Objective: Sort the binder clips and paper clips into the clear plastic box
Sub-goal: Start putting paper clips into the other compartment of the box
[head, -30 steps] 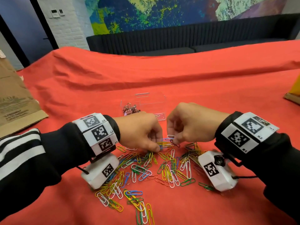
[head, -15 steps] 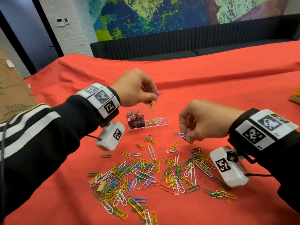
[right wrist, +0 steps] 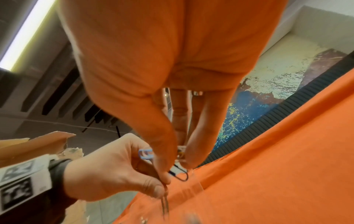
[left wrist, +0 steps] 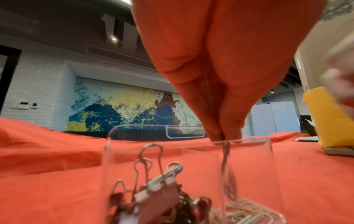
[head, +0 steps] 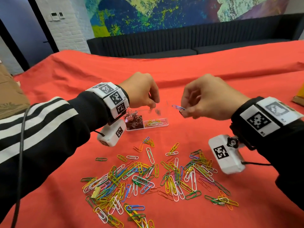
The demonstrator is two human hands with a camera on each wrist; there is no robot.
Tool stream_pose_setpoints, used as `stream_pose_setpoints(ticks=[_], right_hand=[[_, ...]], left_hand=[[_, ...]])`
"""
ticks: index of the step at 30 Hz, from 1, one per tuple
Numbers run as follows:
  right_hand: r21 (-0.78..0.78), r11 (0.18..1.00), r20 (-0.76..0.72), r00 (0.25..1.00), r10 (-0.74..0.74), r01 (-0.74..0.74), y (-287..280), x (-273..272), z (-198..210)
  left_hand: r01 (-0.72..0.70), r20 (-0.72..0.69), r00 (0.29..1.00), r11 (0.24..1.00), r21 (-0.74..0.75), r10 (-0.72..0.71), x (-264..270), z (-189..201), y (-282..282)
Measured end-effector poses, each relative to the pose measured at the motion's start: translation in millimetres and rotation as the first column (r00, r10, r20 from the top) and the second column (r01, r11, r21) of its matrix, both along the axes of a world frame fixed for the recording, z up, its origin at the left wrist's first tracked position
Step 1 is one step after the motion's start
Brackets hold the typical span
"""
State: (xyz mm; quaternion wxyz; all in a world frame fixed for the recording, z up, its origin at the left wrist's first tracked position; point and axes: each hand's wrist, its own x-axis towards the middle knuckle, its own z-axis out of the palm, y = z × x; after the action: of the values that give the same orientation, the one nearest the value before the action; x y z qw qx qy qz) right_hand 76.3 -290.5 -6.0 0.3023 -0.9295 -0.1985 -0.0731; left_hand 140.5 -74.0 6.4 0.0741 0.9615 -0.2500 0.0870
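Observation:
The clear plastic box [head: 165, 111] stands on the red cloth with binder clips [head: 133, 120] in its left compartment and paper clips [head: 156, 123] in its right one. My left hand [head: 152, 108] hovers over the right compartment and pinches a few paper clips [left wrist: 227, 166] that hang down into it. Just right of the box, my right hand [head: 183, 111] pinches several paper clips [head: 177, 107], a blue one [right wrist: 145, 153] among them. A large loose pile of coloured paper clips [head: 148, 175] lies on the cloth nearer to me.
A brown paper bag [head: 9, 96] lies at the left edge. A yellow and cardboard object [head: 298, 99] sits at the right edge. A small pale yellow piece [head: 96, 192] lies in the pile. A dark sofa [head: 181, 41] runs behind the table.
My left hand has carried its paper clips from the pile up and down into the box's right compartment. My right hand has lifted its clips from the pile towards the box.

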Motion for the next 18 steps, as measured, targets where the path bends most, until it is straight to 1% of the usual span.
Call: stream_pose_setpoints(ticks=[2,4,7,9,12,14,16,18], right_hand=[[0.015,1.000,0.040,0.999,-0.025,0.025,8.9,9.9,6.0],[-0.015,0.999,0.075,0.996,-0.044,0.046,20.4,21.8,11.5],[-0.078,0.994,0.121,0.990,-0.072,0.082,38.7,40.0,16.2],[-0.097,0.991,0.118,0.990,-0.081,0.092,49.5,50.8,15.7],[-0.134,0.987,0.095,0.993,-0.071,0.083,61.4,62.6,10.0],[-0.146,0.986,0.090,0.994,-0.065,0.078,65.1,67.5,4.5],[-0.149,0.987,0.089,0.995,-0.050,0.063,66.2,70.7,-1.4],[-0.129,0.991,0.105,0.994,-0.033,0.047,64.6,70.8,-5.4]], left_hand=[[0.016,-0.017,1.000,1.000,0.005,-0.016,-2.1,-0.8,3.4],[0.021,-0.037,0.999,1.000,-0.012,-0.021,-2.5,-0.8,9.4],[0.006,-0.054,0.999,0.997,-0.076,-0.011,-4.4,1.1,24.1],[0.012,-0.022,1.000,0.993,-0.114,-0.015,-9.7,1.8,34.2],[0.055,0.057,0.997,0.990,-0.126,-0.048,-24.1,0.9,48.6],[0.089,0.079,0.994,0.986,-0.139,-0.079,-36.8,-0.6,56.6],[0.124,0.067,0.991,0.982,-0.142,-0.115,-50.3,-3.3,60.8],[0.149,-0.006,0.989,0.983,-0.110,-0.150,-62.9,-7.3,61.8]])
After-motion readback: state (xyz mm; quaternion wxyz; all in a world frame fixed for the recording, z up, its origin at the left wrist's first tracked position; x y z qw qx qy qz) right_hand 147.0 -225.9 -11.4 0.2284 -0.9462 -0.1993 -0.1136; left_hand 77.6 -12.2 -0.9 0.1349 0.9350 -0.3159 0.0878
